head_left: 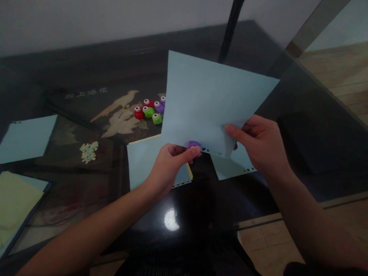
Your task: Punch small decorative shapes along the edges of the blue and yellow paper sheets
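A light blue sheet of paper (210, 98) is held up tilted above the table. My right hand (260, 141) pinches its right side, thumb on the face toward me. At its lower edge, my left hand (173, 162) is closed on a small purple craft punch (194, 145), which sits at the paper's edge. Small dark cut-outs show along that edge beside the punch. Beneath lie a stack of blue and yellow sheets (143, 160) and another blue sheet (231, 166), both with punched holes along their near edges.
Several red, green and purple craft punches (148, 111) stand behind the paper. Small paper cut-outs (88, 151) lie in a pile at left. A blue sheet (25, 139) and yellow-green paper (13, 199) are farther left. A dark pole (233, 26) rises at the back.
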`<state>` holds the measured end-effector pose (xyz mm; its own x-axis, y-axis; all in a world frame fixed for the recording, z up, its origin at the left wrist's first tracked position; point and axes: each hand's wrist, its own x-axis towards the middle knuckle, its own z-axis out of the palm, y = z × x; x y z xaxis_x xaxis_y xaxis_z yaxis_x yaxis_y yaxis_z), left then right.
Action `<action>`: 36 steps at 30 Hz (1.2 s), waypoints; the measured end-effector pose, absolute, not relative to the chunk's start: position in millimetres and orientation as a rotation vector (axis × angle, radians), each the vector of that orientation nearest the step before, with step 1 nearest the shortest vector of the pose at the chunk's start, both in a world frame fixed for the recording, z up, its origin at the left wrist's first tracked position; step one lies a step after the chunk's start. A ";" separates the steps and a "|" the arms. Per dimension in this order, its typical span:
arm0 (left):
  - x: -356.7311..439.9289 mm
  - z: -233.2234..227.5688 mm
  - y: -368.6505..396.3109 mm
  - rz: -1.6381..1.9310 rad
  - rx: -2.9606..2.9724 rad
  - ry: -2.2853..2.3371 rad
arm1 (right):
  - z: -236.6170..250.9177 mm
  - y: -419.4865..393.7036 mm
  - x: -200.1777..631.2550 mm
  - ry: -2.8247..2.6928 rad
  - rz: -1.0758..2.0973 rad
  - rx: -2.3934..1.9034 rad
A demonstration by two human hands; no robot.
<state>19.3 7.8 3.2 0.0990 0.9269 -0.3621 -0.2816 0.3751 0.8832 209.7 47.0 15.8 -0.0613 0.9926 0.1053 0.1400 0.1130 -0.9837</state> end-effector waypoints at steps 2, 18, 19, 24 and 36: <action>19.7 1.4 6.5 1.005 0.737 1.121 | 17.4 47.2 210.8 -1.416 1.109 -1.205; 19.4 -2.4 5.5 0.920 0.724 1.152 | 25.9 45.2 213.1 -1.552 1.075 -1.339; 19.0 -2.1 5.4 0.915 0.720 1.156 | 25.5 45.2 213.4 -1.560 1.070 -1.342; 17.4 -1.7 6.5 0.908 0.719 1.156 | 22.8 45.6 215.0 -1.567 1.062 -1.352; 14.4 -4.0 9.6 0.933 0.653 1.060 | 18.6 49.2 215.1 -1.501 1.098 -1.362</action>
